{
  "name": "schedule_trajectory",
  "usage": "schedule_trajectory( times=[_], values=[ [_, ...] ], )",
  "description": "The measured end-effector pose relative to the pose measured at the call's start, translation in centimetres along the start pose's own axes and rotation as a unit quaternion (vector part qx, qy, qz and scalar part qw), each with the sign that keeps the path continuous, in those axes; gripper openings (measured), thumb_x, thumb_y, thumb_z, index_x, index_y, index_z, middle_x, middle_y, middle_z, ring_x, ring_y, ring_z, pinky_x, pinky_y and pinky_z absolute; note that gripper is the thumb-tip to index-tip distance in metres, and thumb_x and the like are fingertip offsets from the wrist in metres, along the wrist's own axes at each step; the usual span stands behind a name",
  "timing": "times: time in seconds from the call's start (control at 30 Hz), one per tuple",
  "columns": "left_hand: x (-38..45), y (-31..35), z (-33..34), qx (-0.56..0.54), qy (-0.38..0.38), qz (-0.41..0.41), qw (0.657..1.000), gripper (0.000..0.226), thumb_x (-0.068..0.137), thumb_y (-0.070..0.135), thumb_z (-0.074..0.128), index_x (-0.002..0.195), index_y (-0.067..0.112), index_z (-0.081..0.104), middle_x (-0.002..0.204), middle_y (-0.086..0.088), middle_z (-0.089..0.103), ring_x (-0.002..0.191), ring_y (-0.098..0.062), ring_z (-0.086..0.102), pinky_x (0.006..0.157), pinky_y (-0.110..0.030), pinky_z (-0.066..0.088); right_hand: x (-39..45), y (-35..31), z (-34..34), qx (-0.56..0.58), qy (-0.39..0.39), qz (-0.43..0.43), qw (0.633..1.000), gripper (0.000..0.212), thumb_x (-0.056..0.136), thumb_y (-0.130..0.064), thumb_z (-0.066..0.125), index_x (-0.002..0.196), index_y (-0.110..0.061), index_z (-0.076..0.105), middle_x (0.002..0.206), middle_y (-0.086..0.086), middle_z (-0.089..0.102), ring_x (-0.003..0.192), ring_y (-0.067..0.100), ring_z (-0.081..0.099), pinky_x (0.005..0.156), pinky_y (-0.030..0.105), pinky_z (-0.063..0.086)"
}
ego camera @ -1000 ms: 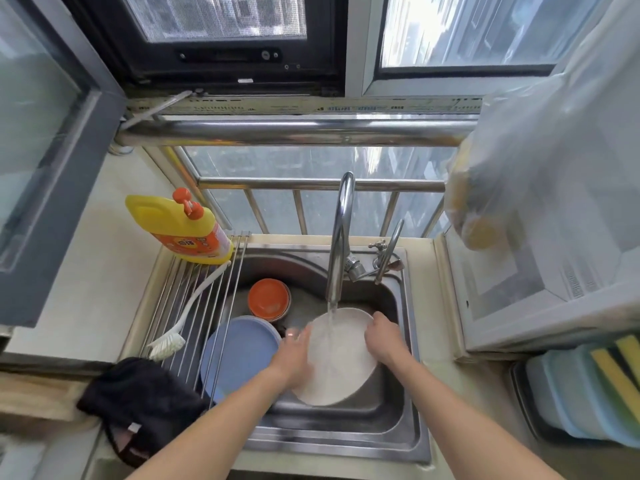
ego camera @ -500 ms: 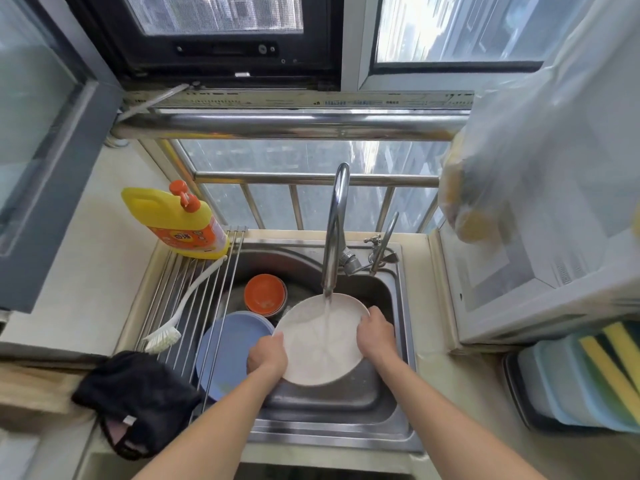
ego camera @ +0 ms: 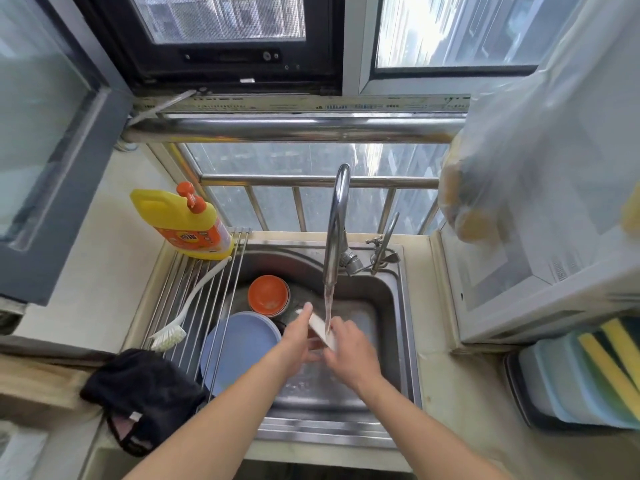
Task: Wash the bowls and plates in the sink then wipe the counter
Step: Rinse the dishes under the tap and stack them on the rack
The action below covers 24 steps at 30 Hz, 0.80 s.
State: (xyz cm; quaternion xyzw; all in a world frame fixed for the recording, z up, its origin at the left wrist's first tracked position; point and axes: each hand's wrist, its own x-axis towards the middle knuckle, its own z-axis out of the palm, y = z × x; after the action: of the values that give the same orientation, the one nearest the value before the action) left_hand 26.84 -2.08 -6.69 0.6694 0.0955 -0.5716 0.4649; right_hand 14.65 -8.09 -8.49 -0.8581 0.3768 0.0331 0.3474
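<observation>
Under the faucet [ego camera: 335,223], the steel sink [ego camera: 398,306] holds everything: water runs from the spout onto a white plate [ego camera: 320,329] turned on edge beneath it. Left of the faucet, a roll-up rack [ego camera: 194,292] spans the basin's side, carrying a yellow detergent bottle [ego camera: 183,223] and a white brush [ego camera: 188,306]. A blue plate [ego camera: 239,348] lies partly under the rack, an orange bowl [ego camera: 268,295] behind it. The left hand [ego camera: 298,341] and right hand [ego camera: 349,351] both grip the white plate, one on each side.
</observation>
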Motion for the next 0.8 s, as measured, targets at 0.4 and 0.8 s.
schedule_trajectory(
  times=[0.4, 0.8],
  values=[
    [-0.9, -3.0, -6.1, 0.046, 0.152, -0.008, 0.987, 0.045, 0.082, 0.007, 0.063, 0.122, 0.005, 0.043, 0.101, -0.016, 0.058, 0.079, -0.027, 0.059, 0.062, -0.032, 0.051, -3.3, 1.2, 3.0, -0.007, -0.038, 0.04, 0.998, 0.027, 0.103, -0.028, 0.043, 0.11, -0.013, 0.064, 0.115, 0.009, 0.062, 0.11, 0.027, 0.057, 0.097, 0.04, 0.045],
    [-5.0, -3.6, -12.4, 0.006, 0.119, 0.02, 0.993, 0.048, 0.083, 0.016, 0.064, 0.127, 0.011, 0.046, 0.103, -0.012, 0.063, 0.087, -0.027, 0.062, 0.06, -0.032, 0.05, -5.8, -5.2, 4.7, 0.069, -0.095, 0.305, 0.945, 0.052, 0.106, -0.034, 0.033, 0.144, -0.001, 0.047, 0.141, 0.022, 0.055, 0.124, 0.038, 0.058, 0.097, 0.036, 0.05]
  ],
)
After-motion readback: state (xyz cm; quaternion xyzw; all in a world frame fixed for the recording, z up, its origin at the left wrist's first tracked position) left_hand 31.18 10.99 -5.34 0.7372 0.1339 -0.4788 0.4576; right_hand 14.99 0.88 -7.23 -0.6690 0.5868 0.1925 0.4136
